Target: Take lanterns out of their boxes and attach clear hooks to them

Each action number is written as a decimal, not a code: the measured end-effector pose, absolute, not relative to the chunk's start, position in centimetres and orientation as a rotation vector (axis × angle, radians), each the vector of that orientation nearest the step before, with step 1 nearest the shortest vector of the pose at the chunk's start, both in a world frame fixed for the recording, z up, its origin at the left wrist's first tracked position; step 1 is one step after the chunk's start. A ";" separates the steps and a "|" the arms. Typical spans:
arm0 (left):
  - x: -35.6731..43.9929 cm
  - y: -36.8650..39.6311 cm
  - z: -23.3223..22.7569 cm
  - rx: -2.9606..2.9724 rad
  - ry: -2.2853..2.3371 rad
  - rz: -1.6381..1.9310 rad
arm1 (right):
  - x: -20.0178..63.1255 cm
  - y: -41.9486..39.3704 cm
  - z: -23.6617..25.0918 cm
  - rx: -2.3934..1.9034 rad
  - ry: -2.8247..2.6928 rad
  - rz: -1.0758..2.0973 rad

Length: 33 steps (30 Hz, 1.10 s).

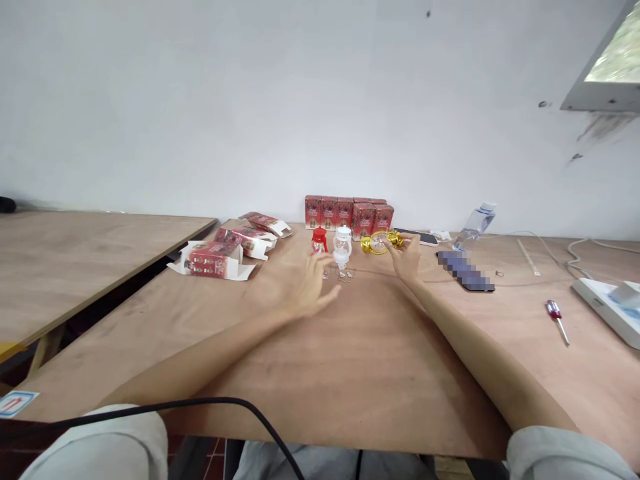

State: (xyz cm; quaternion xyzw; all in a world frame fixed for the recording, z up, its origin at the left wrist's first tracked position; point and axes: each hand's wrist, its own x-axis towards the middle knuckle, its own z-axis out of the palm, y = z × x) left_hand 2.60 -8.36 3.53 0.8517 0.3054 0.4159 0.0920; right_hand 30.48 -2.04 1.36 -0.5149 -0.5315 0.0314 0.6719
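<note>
Both arms stretch forward over the plywood table (pixel 350 373) toward a small cluster of lantern-shaped ornaments near its far edge. The right hand (pixel 407 257) has its fingers closed around the end of the gold lantern (pixel 377 243), which lies on its side just in front of a row of closed red boxes (pixel 349 213) lined up against the wall. The left hand (pixel 313 287) hovers with fingers spread and loose, gripping nothing, its fingertips just short of some tiny metal bits (pixel 345 274) scattered on the wood below the white lantern (pixel 343 247); beside that stands the red lantern (pixel 319 240), upright. By the look of it, the step in hand is picking up the gold piece while the free hand goes for a small part or one of the standing lanterns, so the work seems to be at its handling stage, not at packing. The next move would call for a fine pinch: the metal bits are small and flat on the wood, and the upright lanterns stand close enough that a careless sweep could tip them. Toward the left edge lie several opened red boxes (pixel 220 260) with their flaps out. Toward the right edge are a dark phone (pixel 423 236), a tilted water bottle (pixel 475 227), a red-handled screwdriver (pixel 557 319), a white cable (pixel 550 250) and a white power strip (pixel 607 307) at the very edge
</note>
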 end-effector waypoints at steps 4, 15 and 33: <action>4.0 -10.3 1.0 1.893 0.811 1.045 | 28.2 -4.9 2.1 -0.957 -1.002 0.258; 4.0 -10.6 1.7 1.203 0.827 1.128 | 20.2 -11.5 -0.7 -0.890 -1.377 0.476; 4.0 -10.1 1.0 1.190 0.927 1.301 | 20.8 -11.4 -0.2 -1.041 -1.183 0.772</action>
